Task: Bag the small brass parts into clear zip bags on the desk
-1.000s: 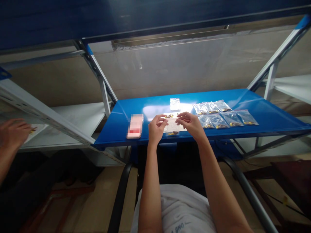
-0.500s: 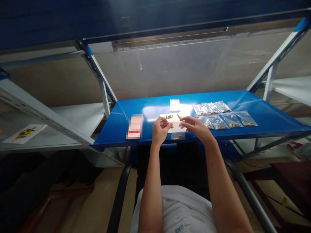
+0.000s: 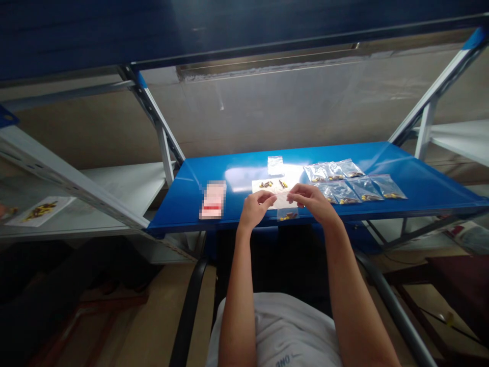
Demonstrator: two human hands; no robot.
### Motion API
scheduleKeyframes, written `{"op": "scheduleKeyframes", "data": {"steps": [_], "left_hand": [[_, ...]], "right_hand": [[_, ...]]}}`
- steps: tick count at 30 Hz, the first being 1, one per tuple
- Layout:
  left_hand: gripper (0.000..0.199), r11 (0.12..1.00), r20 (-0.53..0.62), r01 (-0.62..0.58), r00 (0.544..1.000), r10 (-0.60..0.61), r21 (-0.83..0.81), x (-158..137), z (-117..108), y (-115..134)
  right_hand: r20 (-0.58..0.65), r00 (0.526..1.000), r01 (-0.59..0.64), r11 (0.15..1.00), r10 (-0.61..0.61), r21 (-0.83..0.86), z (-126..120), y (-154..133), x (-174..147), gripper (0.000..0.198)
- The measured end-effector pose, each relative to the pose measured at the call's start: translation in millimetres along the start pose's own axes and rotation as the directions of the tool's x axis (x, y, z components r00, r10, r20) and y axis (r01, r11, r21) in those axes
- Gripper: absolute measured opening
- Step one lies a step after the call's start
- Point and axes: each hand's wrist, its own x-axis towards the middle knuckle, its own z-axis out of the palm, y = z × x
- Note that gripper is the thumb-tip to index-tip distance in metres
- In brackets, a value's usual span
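My left hand [image 3: 255, 208] and my right hand [image 3: 311, 201] both pinch the upper edge of a small clear zip bag [image 3: 288, 214] near the table's front edge. Yellow and brown pieces lie at the bottom of the bag, too small to name. The bag hangs below my fingertips, its top edge partly covered by them. Just beyond my hands is a white sheet [image 3: 260, 190] with two small groups of loose yellow-and-dark pieces [image 3: 266, 184] on it.
Several filled zip bags [image 3: 369, 189] lie in two rows at the right of the blue table [image 3: 183, 204]. Flat clear bags [image 3: 275, 166] lie behind the sheet. A pixelated pink-and-white item [image 3: 213, 200] is at left. A white shelf [image 3: 126, 188] stands beyond the left post.
The bag has shifted slightly right. My right fingers have moved closer to my left ones along its upper edge. The things on the table stay in place.
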Motion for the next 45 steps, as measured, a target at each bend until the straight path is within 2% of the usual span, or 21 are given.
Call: {"op": "scheduleKeyframes", "data": {"steps": [4,10,18,23,27,34,40,45], "left_hand": [[0.024,0.999,0.02,-0.013,1.0,0.013,-0.035,0,8,7],[0.023,0.993,-0.02,-0.033,0.999,0.031,-0.114,2,19,7],[0.021,0.993,-0.044,-0.036,0.999,0.031,-0.113,2,27,11],[0.024,0.989,0.017,0.016,1.0,-0.013,-0.147,1,29,12],[0.027,0.992,0.017,-0.005,1.0,0.007,-0.124,2,33,12],[0.02,0.997,-0.021,-0.041,0.999,0.04,-0.061,2,37,15],[0.018,0.996,-0.059,-0.083,0.995,0.081,-0.025,1,36,17],[0.019,0.996,-0.062,-0.089,0.994,0.087,-0.031,1,34,15]], "right_hand": [[0.0,1.0,-0.018,1.0,0.018,-0.004,-3,-3,-3,0.03],[0.065,0.997,-0.045,0.998,0.048,-0.049,-7,-5,-6,0.034],[-0.029,0.998,0.058,0.993,-0.062,-0.099,-5,-8,-3,0.035],[-0.023,0.995,0.09,0.989,-0.094,-0.117,-10,-5,-5,0.027],[0.007,0.995,0.099,0.991,-0.099,-0.091,-11,-6,-5,0.026],[0.051,0.998,0.027,0.996,-0.023,-0.09,-11,-6,-6,0.037],[0.034,0.998,0.061,0.992,-0.057,-0.113,-8,-5,-3,0.041],[0.059,0.997,0.067,0.985,-0.059,-0.157,-7,-7,-3,0.037]]}}
